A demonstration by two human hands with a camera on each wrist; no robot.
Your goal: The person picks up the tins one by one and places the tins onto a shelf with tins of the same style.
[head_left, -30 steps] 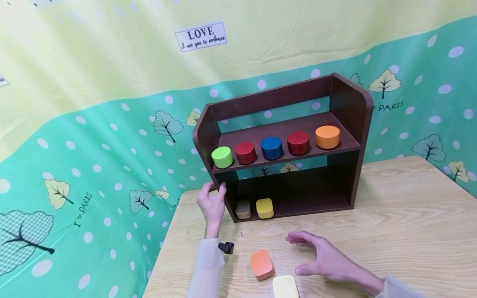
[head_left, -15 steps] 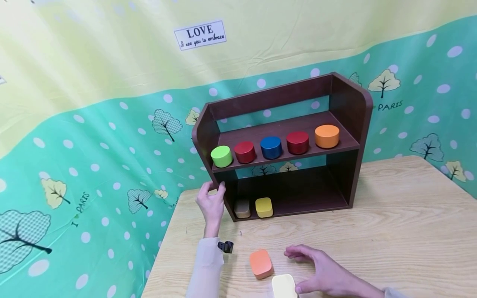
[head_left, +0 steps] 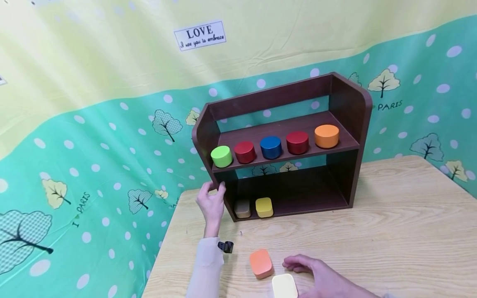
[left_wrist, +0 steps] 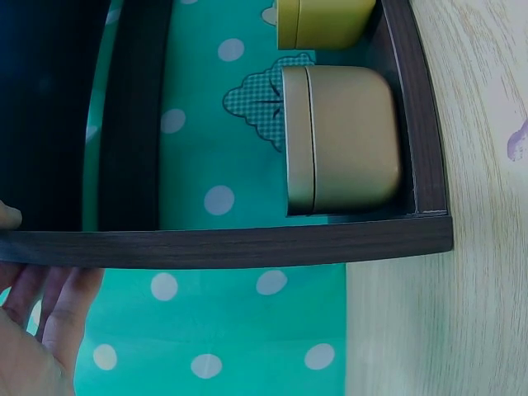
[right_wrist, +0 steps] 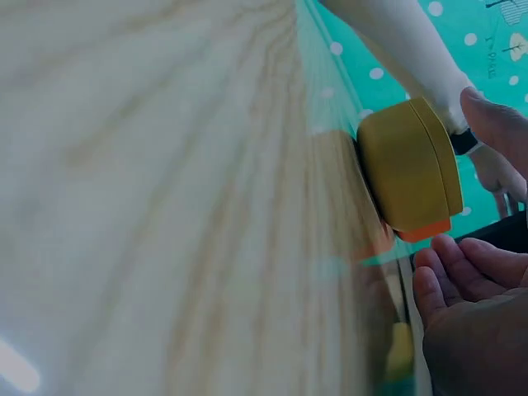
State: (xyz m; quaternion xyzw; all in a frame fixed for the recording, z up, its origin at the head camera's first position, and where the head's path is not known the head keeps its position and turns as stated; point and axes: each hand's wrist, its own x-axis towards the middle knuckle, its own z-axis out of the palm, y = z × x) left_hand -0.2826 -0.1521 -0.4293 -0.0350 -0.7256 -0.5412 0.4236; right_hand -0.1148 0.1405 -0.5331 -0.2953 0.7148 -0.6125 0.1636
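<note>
My left hand (head_left: 211,205) grips the left side panel of a dark brown two-tier shelf (head_left: 285,161); in the left wrist view the thumb is inside the panel and the fingers (left_wrist: 70,318) outside. A cream square tin with a lid (head_left: 285,285) sits on the table at the bottom of the head view. My right hand (head_left: 314,273) is spread at its right side, fingers (right_wrist: 445,280) and thumb apart around it. An orange square tin (head_left: 260,263) lies just beyond, partly hidden behind the cream one in the right wrist view.
A tan tin (left_wrist: 351,140) and a yellow tin (head_left: 264,207) stand at the left of the lower tier. Along the upper tier's front edge are several round tins: green (head_left: 221,156), two red, blue (head_left: 271,147) and orange (head_left: 326,136). A patterned curtain hangs behind.
My right hand has moved down and slightly left, from open table to the cream tin's right side. The left hand keeps its grip on the shelf panel.
</note>
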